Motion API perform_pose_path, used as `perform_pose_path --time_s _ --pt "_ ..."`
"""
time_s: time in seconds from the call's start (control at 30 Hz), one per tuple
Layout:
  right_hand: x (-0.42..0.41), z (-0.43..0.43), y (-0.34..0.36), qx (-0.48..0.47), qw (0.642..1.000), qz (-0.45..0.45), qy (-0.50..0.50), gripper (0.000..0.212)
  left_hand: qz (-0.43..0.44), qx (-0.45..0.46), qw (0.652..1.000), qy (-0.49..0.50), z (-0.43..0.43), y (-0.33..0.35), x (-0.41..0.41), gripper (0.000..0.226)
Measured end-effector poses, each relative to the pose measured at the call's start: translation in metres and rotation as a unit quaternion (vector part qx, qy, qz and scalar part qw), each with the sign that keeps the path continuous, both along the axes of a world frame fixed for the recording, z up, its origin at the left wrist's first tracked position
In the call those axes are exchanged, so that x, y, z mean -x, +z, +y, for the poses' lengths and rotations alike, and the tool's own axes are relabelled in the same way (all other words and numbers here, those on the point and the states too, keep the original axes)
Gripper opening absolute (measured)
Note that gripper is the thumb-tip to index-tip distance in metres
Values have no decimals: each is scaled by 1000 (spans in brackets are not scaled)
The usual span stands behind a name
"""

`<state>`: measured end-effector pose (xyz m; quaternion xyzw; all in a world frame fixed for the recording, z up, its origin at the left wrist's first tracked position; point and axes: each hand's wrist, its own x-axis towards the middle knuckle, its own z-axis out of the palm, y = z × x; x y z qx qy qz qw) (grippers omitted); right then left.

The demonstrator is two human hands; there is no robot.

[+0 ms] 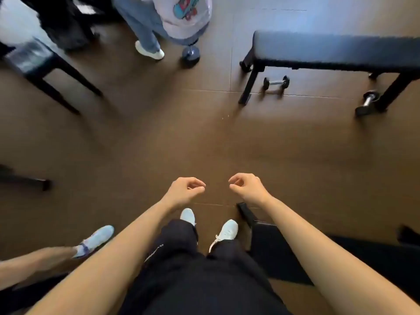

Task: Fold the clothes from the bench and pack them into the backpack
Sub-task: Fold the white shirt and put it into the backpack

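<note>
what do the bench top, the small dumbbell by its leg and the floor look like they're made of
Bench top: likely black padded vinyl or leatherette, matte with a faint sheen. Small dumbbell: bright chrome-like metal handle, dark ends, perhaps rubber or painted iron. Floor: brown matte tiles with thin seams, possibly rubber matting.

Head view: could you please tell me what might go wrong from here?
The dumbbell and a second dumbbell lie on the floor by the bench legs: a possible trip when stepping closer. Another person's shoe is close on the left, so a bump seems possible.
</note>
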<state>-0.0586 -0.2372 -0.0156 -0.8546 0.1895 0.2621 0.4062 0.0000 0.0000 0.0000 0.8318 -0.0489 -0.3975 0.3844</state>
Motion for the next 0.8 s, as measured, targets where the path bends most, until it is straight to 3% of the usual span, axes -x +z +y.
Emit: perform_pose_path --time_s 0.3,0.47,0.8 --pt "-145 110 -14 9 983 61 174 21 5 -10 980 198 118 -33 -66 16" --pt "-242 174 -9 35 975 58 212 20 0 -18 976 217 184 -40 -151 11" --pt "-414 272 -3 -4 966 68 250 20 -23 -20 966 255 272 -29 -319 13"
